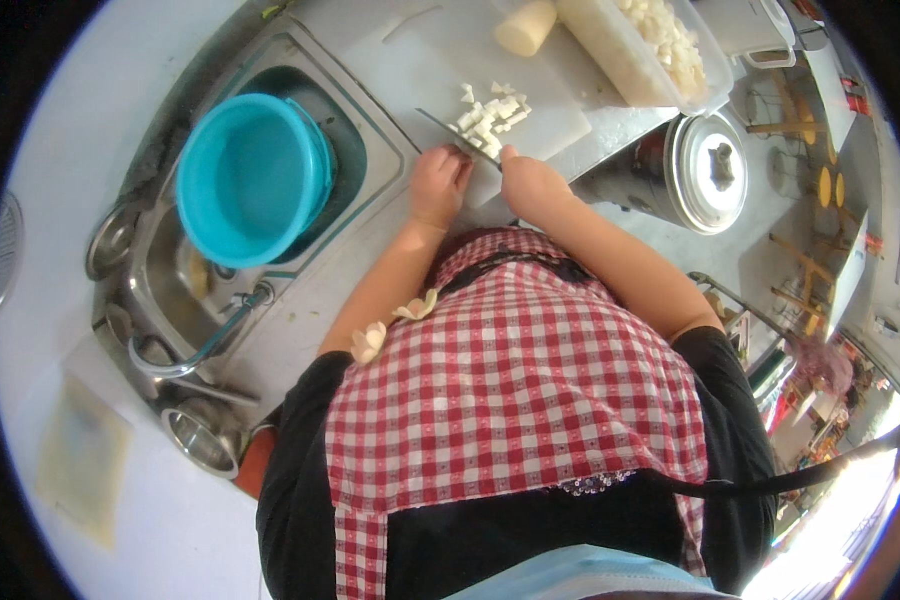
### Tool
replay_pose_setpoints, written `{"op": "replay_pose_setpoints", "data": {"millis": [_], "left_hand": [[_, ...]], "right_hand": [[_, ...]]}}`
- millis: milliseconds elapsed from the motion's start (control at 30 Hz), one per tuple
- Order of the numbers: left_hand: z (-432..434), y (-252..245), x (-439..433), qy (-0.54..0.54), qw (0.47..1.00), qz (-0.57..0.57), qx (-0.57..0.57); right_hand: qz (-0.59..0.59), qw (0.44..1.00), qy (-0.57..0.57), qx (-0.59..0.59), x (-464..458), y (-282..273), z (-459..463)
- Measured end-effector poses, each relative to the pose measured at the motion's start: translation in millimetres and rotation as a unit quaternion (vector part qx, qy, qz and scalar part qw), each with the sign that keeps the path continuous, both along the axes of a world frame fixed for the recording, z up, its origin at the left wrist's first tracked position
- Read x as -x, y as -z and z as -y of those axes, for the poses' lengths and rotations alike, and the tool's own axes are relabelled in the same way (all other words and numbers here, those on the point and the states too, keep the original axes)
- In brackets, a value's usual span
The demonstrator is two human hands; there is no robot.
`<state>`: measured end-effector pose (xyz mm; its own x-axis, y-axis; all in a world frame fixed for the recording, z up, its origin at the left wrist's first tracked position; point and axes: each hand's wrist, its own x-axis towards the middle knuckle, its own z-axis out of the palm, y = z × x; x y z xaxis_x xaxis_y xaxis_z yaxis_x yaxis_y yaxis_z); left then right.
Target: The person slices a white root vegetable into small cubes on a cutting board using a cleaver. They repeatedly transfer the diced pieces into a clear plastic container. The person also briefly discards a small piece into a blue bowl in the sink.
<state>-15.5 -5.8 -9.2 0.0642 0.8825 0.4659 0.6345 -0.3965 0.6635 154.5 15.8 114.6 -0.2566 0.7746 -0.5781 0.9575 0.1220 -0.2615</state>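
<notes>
My right hand [531, 182] grips the handle of a kitchen knife [457, 135], whose blade slants away to the upper left over a white cutting board [559, 124]. Close to the near side of the blade is my left hand [442, 180], its fingers bent; whether they hold a piece is hidden. Small white diced pieces [487, 120] lie in a loose pile just beyond the blade. Farther up on the board rests a thick pale peeled vegetable piece [526, 30]. Beside it stands a clear plastic container [712, 82] filled with more white cut pieces.
At the left, a turquoise plastic basin [247, 180] stands in the steel double sink [375, 165], near a faucet [217, 349]. A steel bowl [202, 442] sits at the lower left. Right of the counter stands a lidded metal pot [709, 172]; a white pitcher [746, 30] is at the top right.
</notes>
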Motion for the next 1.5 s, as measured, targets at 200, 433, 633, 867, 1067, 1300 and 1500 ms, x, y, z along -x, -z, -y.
{"op": "replay_pose_setpoints", "data": {"millis": [200,433,633,867,1067,1300,1500], "left_hand": [[5,4,0,-0.028,0.999,0.011,-0.038],[6,5,9,0.005,0.998,-0.05,0.027],[-43,-14,2,0.064,0.979,-0.173,0.09],[-95,-18,-34,0.125,0.968,-0.208,0.066],[-94,-7,-53,-0.036,0.999,0.024,0.018],[-91,-55,-51,-0.143,0.986,0.075,-0.034],[-151,-142,-103,-0.057,0.974,0.154,-0.158]], "right_hand": [[0.028,0.999,-0.025,0.033,-4,-3,2],[-0.08,0.995,-0.015,-0.054,-16,6,-12],[-0.304,0.847,0.404,0.161,-130,27,-2],[-0.35,0.822,0.396,0.211,-90,63,-28],[-0.346,0.854,0.324,0.213,-33,53,-32],[-0.329,0.891,0.239,0.203,-32,-11,-46],[-0.364,0.884,0.284,0.073,-68,-103,-61]]}}
